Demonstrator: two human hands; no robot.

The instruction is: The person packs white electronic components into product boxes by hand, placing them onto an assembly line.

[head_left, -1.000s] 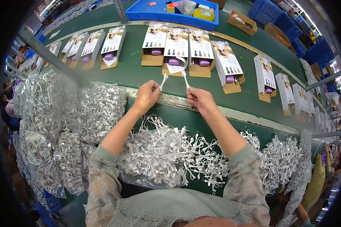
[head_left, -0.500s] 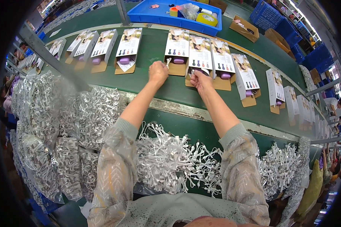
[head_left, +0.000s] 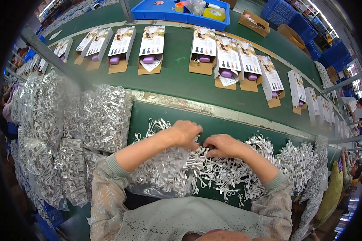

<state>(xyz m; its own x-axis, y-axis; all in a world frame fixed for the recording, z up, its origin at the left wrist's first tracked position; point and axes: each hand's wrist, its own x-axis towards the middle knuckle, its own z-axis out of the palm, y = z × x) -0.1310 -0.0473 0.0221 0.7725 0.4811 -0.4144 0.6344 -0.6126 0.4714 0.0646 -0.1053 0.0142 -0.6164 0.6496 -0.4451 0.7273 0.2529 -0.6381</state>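
Observation:
Both my hands are at a loose pile of white USB charging cables in front of me. My left hand is bent down with its fingers curled, its thumb side on a cable at the pile's far edge. Just to its right, my right hand pinches at a cable with thumb and fingers; the fingertips are partly hidden. Beyond them stand printed white boxes with open brown flaps. A box shows a purple item and a bit of cable in its mouth; the neighbouring box shows a purple item and a folded paper.
Clear bags of cables are stacked at the left. A worn metal rail separates my bench from the green belt. A blue tray with tape rolls stands behind the boxes. A metal post rises at the left.
My hands have drawn back from the box mouths, where the left held a white cable, down to the cable pile. The boxes appear shifted right in view.

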